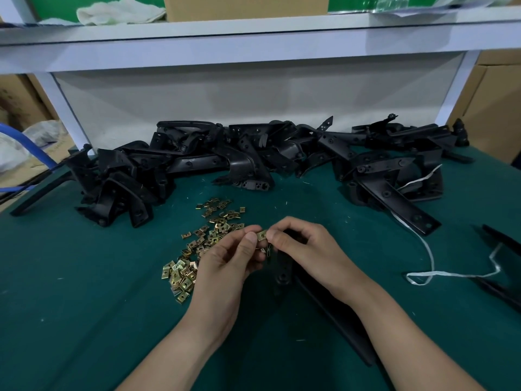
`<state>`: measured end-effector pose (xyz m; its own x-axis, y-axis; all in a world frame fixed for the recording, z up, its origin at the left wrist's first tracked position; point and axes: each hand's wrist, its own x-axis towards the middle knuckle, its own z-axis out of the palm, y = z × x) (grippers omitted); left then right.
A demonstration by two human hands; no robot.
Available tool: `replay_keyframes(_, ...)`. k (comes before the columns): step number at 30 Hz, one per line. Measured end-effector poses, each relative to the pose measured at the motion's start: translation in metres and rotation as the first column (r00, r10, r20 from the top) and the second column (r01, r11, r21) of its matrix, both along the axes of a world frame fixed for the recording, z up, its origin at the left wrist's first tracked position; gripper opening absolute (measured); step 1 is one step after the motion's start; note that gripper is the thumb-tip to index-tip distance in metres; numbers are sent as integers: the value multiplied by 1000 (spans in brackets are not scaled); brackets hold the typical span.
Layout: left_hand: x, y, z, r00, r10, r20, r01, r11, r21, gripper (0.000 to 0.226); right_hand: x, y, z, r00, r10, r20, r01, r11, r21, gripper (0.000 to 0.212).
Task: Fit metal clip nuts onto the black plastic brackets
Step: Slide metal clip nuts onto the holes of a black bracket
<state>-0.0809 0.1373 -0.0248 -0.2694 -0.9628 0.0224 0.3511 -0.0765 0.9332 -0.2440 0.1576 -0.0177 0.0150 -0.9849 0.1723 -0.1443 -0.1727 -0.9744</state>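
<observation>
A gold-coloured metal clip nut (262, 235) is pinched between the fingertips of my left hand (234, 258) and my right hand (304, 246), just above the table. Under my right hand and forearm lies a long black plastic bracket (283, 273), partly hidden. My left hand seems to hold a few more clip nuts against its fingers. A loose heap of clip nuts (203, 244) is spread on the green mat to the left of my hands. A big pile of black brackets (253, 156) runs across the back of the table.
The green mat (84, 292) covers the table. A white plastic strap (451, 275) trails on the right, beside another black part (504, 277) at the right edge. A white shelf (253, 38) overhangs the back, and cardboard boxes (496, 108) stand to the right.
</observation>
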Motion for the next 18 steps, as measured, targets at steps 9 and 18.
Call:
replay_keyframes(9, -1, 0, 0, 1000, -22, 13, 22, 1000, -8, 20, 0, -1, -1, 998, -24, -56, 22, 999, -23, 11)
replay_keyframes(18, 3, -3, 2, 997, -59, -55, 63, 996, 64, 24, -1, -2, -3, 994, -110, -24, 111, 993, 28, 34)
